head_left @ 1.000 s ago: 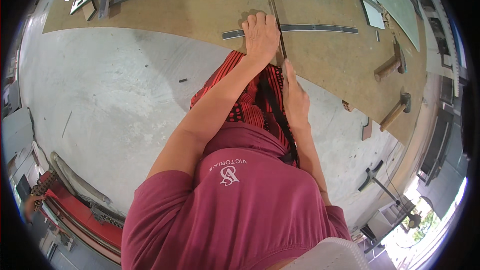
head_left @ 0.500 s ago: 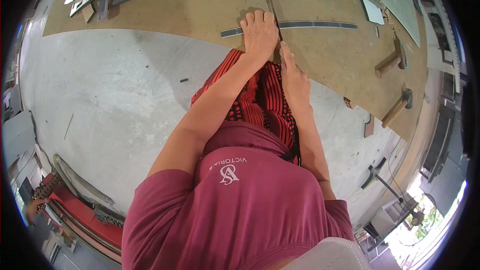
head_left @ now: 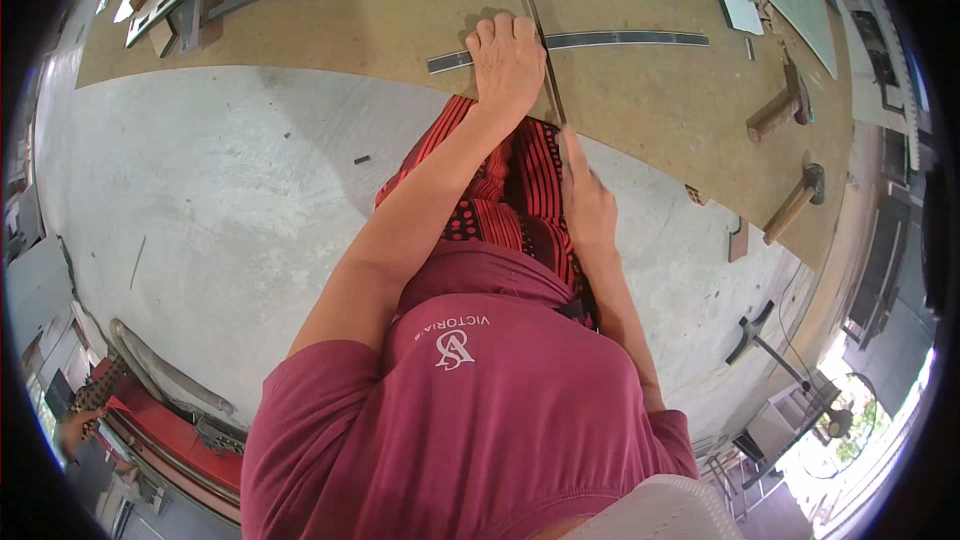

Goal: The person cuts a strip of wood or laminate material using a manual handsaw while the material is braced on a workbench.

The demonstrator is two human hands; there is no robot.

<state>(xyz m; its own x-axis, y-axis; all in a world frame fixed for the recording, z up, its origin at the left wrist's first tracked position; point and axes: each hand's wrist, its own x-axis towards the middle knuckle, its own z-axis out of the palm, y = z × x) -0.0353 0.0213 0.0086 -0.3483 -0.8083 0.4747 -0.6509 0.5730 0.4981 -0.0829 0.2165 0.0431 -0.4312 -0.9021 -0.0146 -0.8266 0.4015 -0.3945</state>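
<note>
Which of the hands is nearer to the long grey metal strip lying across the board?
Left. The left hand presses flat on the board, over the grey metal strip. The right hand is back at the board's edge, clear of the strip.

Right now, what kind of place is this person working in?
Probably a carpentry workshop. A big wooden board lies on the concrete floor, hammers rest on it, and the left hand presses beside a saw blade.

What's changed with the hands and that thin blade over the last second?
The right hand has drawn back toward the body, pulling the thin blade along the board edge. The left hand stays pressed flat on the wooden board beside the blade, and the grey metal strip under it has not shifted.
</note>
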